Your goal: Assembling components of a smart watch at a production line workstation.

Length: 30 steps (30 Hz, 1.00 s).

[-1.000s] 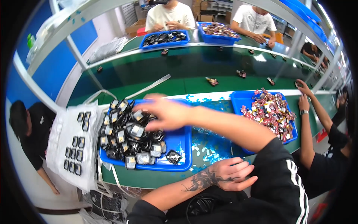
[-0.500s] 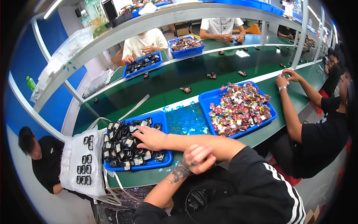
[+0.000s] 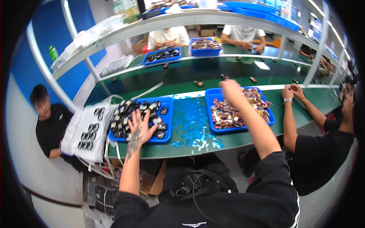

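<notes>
At the green bench point(image 3: 163, 151), we hold our left grip point(image 3: 140, 127) spread wide, nothing visibly in it, over black square modules point(image 3: 127, 109) heaped beneath. Their blue tray point(image 3: 169, 117), rimmed apparently to contain loose pieces, sits within easy reach. Our right grip point(image 3: 230, 90) blurs above the far rim of a second blue tray point(image 3: 208, 99); we cannot tell its closure or contents. Red-and-white electronic parts point(image 3: 226, 116) lie piled on its near side.

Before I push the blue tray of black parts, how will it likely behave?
The tray is probably stiff, given its raised walls. The heaped black parts likely make it heavy, and those piled highest might tumble.
</notes>
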Each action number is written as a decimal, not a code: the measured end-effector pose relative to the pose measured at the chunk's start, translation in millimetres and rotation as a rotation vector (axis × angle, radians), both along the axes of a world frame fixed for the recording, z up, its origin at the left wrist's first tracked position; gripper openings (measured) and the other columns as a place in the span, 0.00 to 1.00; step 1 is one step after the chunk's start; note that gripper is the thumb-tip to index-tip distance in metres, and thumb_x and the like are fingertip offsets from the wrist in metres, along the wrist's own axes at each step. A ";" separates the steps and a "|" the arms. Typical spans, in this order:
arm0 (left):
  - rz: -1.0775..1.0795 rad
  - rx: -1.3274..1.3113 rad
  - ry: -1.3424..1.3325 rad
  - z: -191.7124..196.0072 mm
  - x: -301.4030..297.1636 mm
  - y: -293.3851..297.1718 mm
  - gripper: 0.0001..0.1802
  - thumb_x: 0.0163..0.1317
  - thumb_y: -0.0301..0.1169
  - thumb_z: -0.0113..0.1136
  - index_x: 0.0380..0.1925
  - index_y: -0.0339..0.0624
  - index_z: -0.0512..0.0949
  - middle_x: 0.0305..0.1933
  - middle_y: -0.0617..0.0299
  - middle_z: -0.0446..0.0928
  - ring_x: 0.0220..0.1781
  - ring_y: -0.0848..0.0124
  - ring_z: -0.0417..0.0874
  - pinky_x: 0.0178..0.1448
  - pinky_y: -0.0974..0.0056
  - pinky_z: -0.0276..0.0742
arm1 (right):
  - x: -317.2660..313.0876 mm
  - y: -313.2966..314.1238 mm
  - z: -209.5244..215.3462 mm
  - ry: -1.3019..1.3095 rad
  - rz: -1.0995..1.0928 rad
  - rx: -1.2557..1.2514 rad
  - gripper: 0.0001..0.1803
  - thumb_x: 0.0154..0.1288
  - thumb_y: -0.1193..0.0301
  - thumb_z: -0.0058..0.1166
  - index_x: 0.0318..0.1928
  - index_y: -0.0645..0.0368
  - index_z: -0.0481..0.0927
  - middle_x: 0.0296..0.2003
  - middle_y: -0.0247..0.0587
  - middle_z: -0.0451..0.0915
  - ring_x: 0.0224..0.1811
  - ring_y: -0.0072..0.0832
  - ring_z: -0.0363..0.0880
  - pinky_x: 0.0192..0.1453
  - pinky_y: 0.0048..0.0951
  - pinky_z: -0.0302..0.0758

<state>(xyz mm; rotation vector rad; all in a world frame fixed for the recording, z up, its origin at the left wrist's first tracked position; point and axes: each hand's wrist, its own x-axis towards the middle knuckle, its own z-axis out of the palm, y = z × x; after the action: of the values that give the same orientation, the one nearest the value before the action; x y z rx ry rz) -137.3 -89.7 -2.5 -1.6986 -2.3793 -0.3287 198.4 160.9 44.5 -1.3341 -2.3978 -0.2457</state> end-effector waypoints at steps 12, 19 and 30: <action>-0.195 0.000 -0.018 -2.4 32.6 21.1 0.24 0.64 0.37 0.57 0.61 0.51 0.73 0.68 0.61 0.67 0.73 0.56 0.60 0.74 0.35 0.43 | 11.2 50.5 -44.8 -0.274 0.126 -0.160 0.09 0.57 0.72 0.53 0.29 0.58 0.86 0.31 0.51 0.85 0.35 0.42 0.86 0.38 0.43 0.83; -0.193 0.221 -0.122 -1.1 27.0 27.2 0.22 0.62 0.32 0.57 0.56 0.41 0.75 0.68 0.47 0.65 0.73 0.50 0.60 0.76 0.39 0.40 | 25.3 27.8 -19.3 -0.165 -0.049 -0.118 0.07 0.58 0.73 0.54 0.37 0.61 0.76 0.31 0.45 0.84 0.35 0.37 0.86 0.36 0.34 0.82; -0.061 -0.136 -0.139 -10.8 5.1 39.5 0.25 0.65 0.35 0.55 0.62 0.42 0.69 0.70 0.49 0.63 0.75 0.51 0.56 0.76 0.39 0.40 | 16.3 54.9 -30.8 -0.195 0.050 -0.126 0.05 0.56 0.75 0.53 0.33 0.63 0.79 0.32 0.48 0.82 0.34 0.37 0.85 0.34 0.34 0.83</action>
<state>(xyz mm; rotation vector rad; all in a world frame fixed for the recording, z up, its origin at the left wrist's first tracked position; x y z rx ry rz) -132.2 -50.1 -13.3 -1.8683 -2.5035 -0.3108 214.7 215.8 13.7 -1.3580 -2.6449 -0.2226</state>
